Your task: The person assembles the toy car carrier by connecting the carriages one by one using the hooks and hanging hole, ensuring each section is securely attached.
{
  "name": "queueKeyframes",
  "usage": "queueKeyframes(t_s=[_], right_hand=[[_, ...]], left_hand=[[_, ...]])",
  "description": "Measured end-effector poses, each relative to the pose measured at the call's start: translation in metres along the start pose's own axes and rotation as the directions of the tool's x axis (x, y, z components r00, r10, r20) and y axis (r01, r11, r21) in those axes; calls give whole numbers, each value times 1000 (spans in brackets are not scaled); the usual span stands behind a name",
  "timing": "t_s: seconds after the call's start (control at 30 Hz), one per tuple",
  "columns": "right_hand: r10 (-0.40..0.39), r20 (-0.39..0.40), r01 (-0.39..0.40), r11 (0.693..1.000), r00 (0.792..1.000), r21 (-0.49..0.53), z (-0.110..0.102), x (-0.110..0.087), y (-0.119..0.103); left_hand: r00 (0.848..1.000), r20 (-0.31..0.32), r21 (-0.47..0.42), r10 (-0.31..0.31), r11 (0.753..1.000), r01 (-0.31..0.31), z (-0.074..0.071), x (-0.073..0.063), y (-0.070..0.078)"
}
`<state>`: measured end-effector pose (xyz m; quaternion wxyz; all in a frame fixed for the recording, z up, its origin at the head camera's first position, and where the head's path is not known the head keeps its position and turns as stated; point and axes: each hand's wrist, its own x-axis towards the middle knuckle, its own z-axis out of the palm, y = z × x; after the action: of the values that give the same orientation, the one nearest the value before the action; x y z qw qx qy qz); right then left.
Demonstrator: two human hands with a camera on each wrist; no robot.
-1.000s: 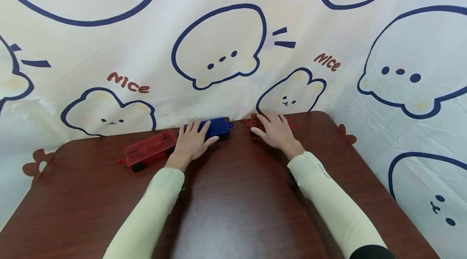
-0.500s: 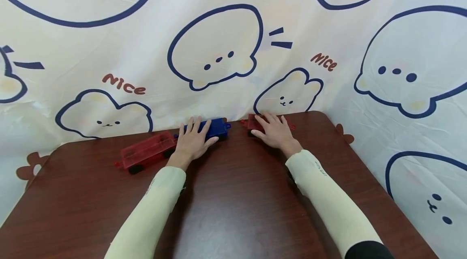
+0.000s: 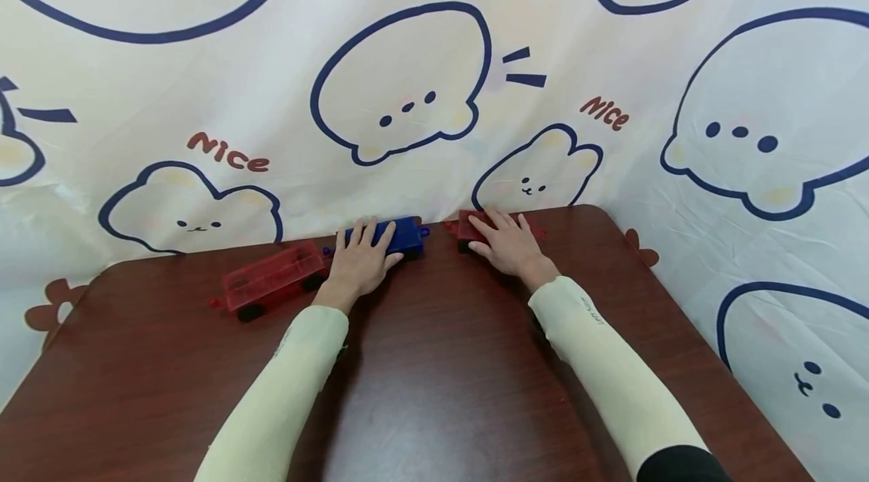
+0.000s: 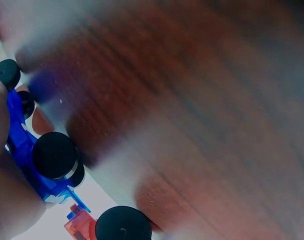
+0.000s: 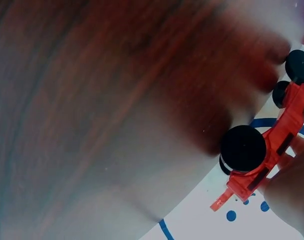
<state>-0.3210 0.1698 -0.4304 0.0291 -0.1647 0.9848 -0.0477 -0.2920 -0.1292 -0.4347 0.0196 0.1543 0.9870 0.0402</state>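
In the head view my left hand [image 3: 358, 265] rests on a blue toy train wagon [image 3: 407, 235], fingers spread straight across its top. The left wrist view shows that blue wagon's black wheels [image 4: 55, 155]. There its end coupling meets that of a red see-through wagon [image 4: 82, 225]; whether they are hooked cannot be told. This longer red wagon [image 3: 271, 278] stands left of my left hand. To the right, my right hand [image 3: 511, 244] lies on a shorter red wagon [image 3: 468, 229], fingers extended over it and hiding much of it. A small gap separates the blue wagon from this red one.
The dark brown wooden table [image 3: 434, 376] extends toward me. Its back edge meets a white curtain [image 3: 400, 90] with blue bear drawings, close behind the wagons. More curtain [image 3: 767, 256] hangs along the right side.
The head view has shifted slightly. Both hands stay on their wagons, and the gap between the blue wagon and the shorter red one looks the same.
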Motion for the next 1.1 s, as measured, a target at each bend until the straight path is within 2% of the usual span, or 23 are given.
queueKeyframes(t_s=[0.2, 0.37, 1.1], right_hand=[[-22, -4, 22, 1000, 1000, -2, 3, 2, 2], [-27, -20, 27, 999, 999, -26, 1, 4, 4], [-66, 4, 66, 998, 998, -21, -1, 2, -1]], left_hand=[[1000, 17, 4, 16, 1000, -16, -2, 0, 0], [1000, 6, 23, 23, 999, -23, -3, 0, -4], [1000, -15, -54, 28, 998, -28, 0, -2, -8]])
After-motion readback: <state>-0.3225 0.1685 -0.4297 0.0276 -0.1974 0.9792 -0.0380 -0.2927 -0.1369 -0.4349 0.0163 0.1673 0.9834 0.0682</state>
